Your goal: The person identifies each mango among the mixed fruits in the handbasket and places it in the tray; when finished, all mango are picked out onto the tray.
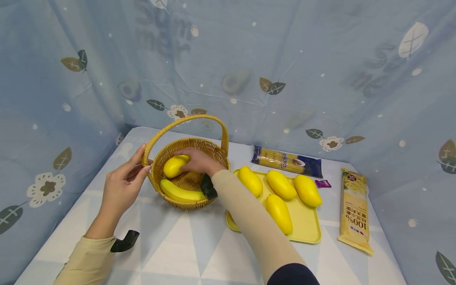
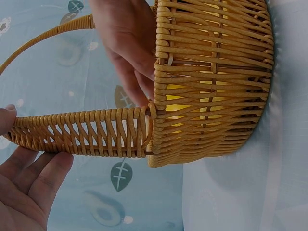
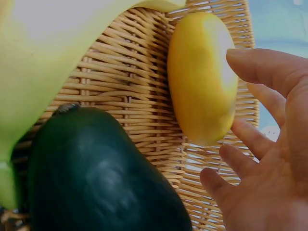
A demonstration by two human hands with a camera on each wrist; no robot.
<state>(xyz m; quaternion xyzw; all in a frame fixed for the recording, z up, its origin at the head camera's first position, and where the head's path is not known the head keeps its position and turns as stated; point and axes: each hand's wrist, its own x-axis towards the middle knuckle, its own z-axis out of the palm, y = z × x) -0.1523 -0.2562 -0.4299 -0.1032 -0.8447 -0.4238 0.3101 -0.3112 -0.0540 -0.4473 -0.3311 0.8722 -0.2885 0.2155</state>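
Note:
My left hand (image 1: 122,184) grips the side of the handle on a wicker basket (image 1: 190,204), thumb on one face and fingers on the other. Inside the basket, my right hand (image 1: 199,160) is at a yellow mango (image 1: 173,166). In the right wrist view its thumb touches the mango's edge, and the other fingers spread loosely beside it. The mango rests against the basket wall. A banana (image 1: 181,192) lies along the near side of the basket. Close to the camera in the right wrist view is a dark green avocado (image 3: 106,173).
Right of the basket, a yellow tray (image 1: 306,227) holds several mangoes (image 1: 279,213), partly under my right forearm. Behind it lie a spaghetti packet (image 1: 286,160) and a small purple wrapped sweet (image 1: 323,183). A yellow noodle packet (image 1: 354,211) lies at the far right. Curtains hang behind.

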